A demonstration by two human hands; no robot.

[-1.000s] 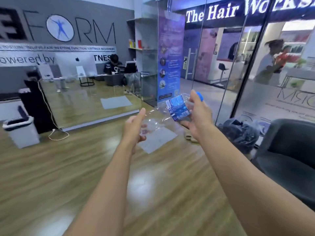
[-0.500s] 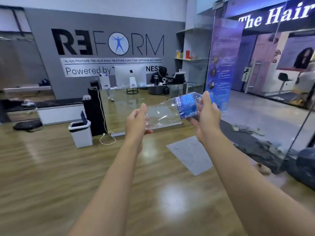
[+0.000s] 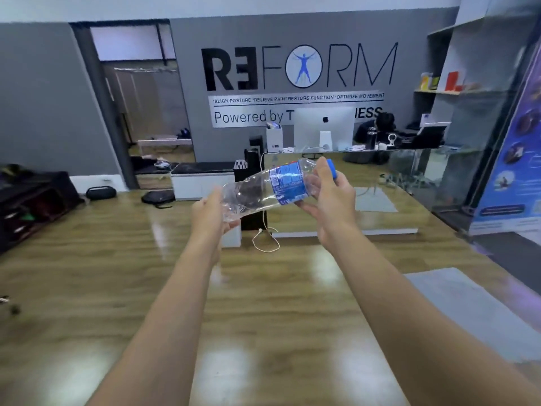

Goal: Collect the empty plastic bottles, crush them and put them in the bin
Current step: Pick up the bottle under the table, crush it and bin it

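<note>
I hold a clear plastic bottle [image 3: 263, 189] with a blue label and a blue cap out in front of me, lying almost sideways with the cap end up to the right. My right hand [image 3: 330, 197] grips the neck end near the cap. My left hand [image 3: 213, 212] grips the dented bottom end. The bottle looks empty. A white bin [image 3: 232, 237] stands on the floor right behind my left hand, mostly hidden by it.
A wooden floor stretches ahead. A glass-fronted reception desk [image 3: 336, 159] with a computer and a seated person stands behind the bottle. A black post [image 3: 253, 200] and a white cable [image 3: 265, 241] are near the bin. A grey mat [image 3: 474, 306] lies at right, bags at left.
The view has swung to the left, so the desk and wall sign now sit centred. The bin has come behind my left hand. Both hands keep hold of the bottle.
</note>
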